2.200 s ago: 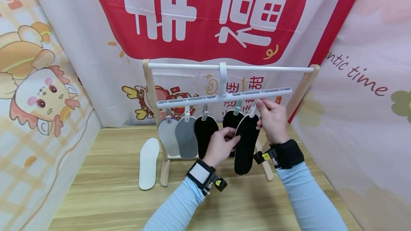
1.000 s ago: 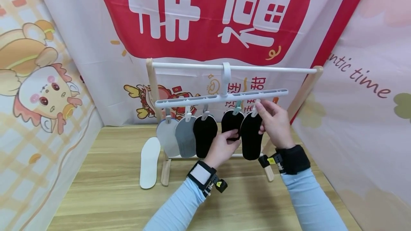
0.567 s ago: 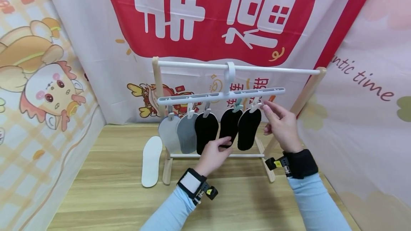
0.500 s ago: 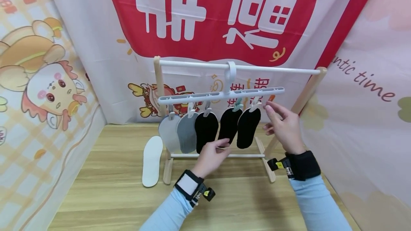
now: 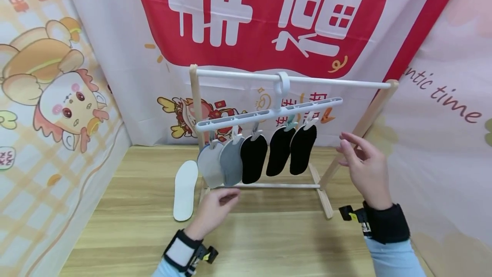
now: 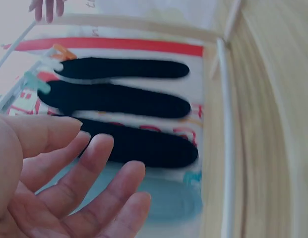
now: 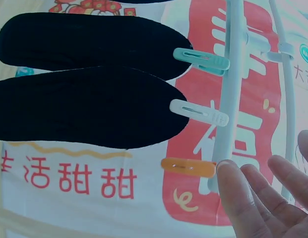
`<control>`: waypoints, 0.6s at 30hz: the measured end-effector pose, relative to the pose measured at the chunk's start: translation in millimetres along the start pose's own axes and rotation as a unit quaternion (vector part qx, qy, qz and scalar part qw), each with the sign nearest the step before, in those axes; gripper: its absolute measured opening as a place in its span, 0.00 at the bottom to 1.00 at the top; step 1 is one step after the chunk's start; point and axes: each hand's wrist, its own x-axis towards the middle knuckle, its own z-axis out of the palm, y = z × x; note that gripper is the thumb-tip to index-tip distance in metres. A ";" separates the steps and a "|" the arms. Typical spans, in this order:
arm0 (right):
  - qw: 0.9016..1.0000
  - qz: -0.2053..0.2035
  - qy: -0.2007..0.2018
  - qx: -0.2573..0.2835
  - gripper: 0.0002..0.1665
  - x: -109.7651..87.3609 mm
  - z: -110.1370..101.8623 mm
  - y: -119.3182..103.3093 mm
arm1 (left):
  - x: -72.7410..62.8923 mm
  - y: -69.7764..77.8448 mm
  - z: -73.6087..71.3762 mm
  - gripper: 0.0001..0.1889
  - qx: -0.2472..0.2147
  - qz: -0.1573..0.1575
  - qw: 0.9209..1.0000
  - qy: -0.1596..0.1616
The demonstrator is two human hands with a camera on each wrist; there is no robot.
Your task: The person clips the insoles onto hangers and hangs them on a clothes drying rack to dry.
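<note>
Black insoles (image 5: 291, 154), fingers (image 5: 347, 142) spread, empty.

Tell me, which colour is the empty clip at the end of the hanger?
Orange clip; the right wrist view shows it best.

Surface: wooden table (image 5: 269, 243), light plank grain, bounded by printed cloth on 3 sides. Standing directly on it: 1 small drying rack (image 5: 324, 202) with wooden legs and white rails, set toward the back. Lying directly on it: 1 white insole (image 5: 185, 190), flat, lengthwise front to back, just beside the rack's left leg, on its outer side.
</note>
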 end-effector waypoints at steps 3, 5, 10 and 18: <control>1.000 -0.004 0.016 0.002 0.17 -10.5 -0.9 4.0 | -15.3 -11.2 -13.3 0.09 0.014 -0.021 0.999 0.024; 1.000 -0.005 0.025 0.000 0.15 -17.5 -1.1 7.7 | -23.1 -18.6 -21.6 0.09 0.020 -0.036 0.998 0.043; 0.999 0.002 0.041 -0.013 0.14 -35.4 1.1 20.7 | -34.6 -36.5 -40.1 0.09 0.035 -0.068 0.994 0.076; 0.998 0.035 0.051 -0.021 0.14 -55.9 10.7 48.3 | -45.1 -65.4 -66.2 0.11 0.089 -0.146 0.980 0.103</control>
